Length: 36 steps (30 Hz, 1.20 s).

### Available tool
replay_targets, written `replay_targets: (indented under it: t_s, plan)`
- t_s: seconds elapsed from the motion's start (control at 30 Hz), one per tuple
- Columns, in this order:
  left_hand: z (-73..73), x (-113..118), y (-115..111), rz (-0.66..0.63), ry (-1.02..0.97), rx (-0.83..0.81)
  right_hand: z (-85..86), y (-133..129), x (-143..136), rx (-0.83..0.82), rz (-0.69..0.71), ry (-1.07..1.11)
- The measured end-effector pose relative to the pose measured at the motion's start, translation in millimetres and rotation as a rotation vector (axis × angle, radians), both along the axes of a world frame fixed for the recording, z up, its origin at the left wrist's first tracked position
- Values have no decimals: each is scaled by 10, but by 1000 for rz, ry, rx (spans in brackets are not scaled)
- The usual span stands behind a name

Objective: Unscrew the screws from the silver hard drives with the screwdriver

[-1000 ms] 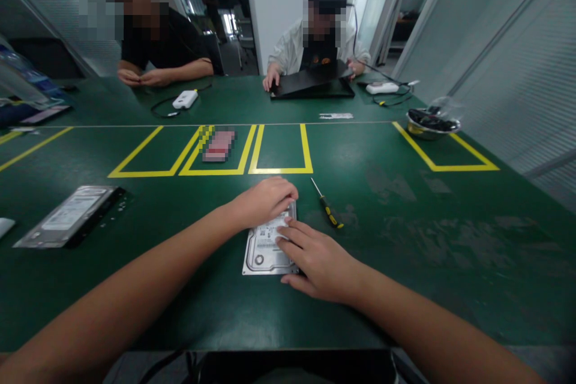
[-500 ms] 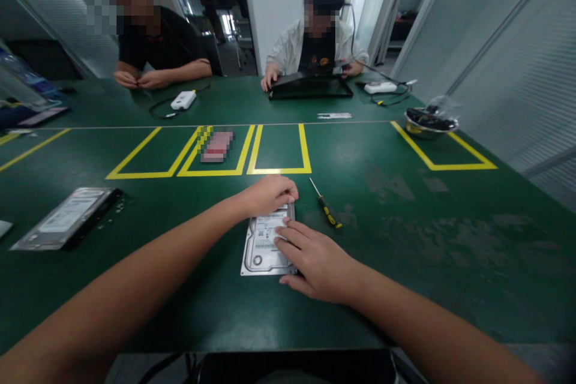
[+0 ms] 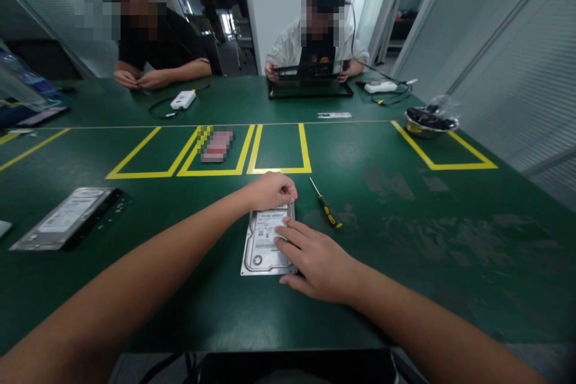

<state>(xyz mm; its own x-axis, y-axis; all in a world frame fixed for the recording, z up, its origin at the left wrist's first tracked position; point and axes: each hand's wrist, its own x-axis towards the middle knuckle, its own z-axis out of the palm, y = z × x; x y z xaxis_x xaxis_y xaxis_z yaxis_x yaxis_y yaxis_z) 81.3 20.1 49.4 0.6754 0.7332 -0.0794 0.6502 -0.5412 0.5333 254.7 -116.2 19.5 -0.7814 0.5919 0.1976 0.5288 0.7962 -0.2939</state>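
Note:
A silver hard drive [image 3: 263,246] with a white label lies flat on the green table [image 3: 405,240], close in front of me. My left hand [image 3: 270,190] sits at its far edge, with the fingers curled down onto that edge. My right hand [image 3: 315,258] rests on the drive's right side, fingers spread flat over the label and the near right corner. A small screwdriver [image 3: 327,211] with a black and yellow handle lies just to the right of the drive, touched by neither hand.
Another hard drive [image 3: 67,216] on a black base lies at the left, with tiny screws beside it. Yellow taped boxes [image 3: 279,169] cross the middle; one holds a pink object [image 3: 216,145]. A metal bowl [image 3: 431,122] stands far right. Two people sit opposite; one holds a black panel [image 3: 310,89].
My left hand has drawn back slightly toward the drive's far edge, uncovering more of the label. My right hand has stayed put. The person opposite has lifted the black panel's top part.

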Motion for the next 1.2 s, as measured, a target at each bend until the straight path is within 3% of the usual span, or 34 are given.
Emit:
replay_targets:
  t_s: [0.33, 0.63, 0.9, 1.07, 1.2]
  plan:
    - [-58, 5, 61, 86, -32, -101, -15, 1, 2, -3, 4, 8]
    - [13, 45, 35, 175, 20, -196, -12, 1, 6, 2, 5, -13]
    - [-43, -54, -146, 219, 3, 57, 12, 1, -6, 19, 6, -4]
    - [-38, -156, -425, 246, 33, 322, -1, 3, -1, 22, 4, 4]
    - [-13, -190, -687, 290, 110, 401, -35, 15, 8, 50, 7, 15]
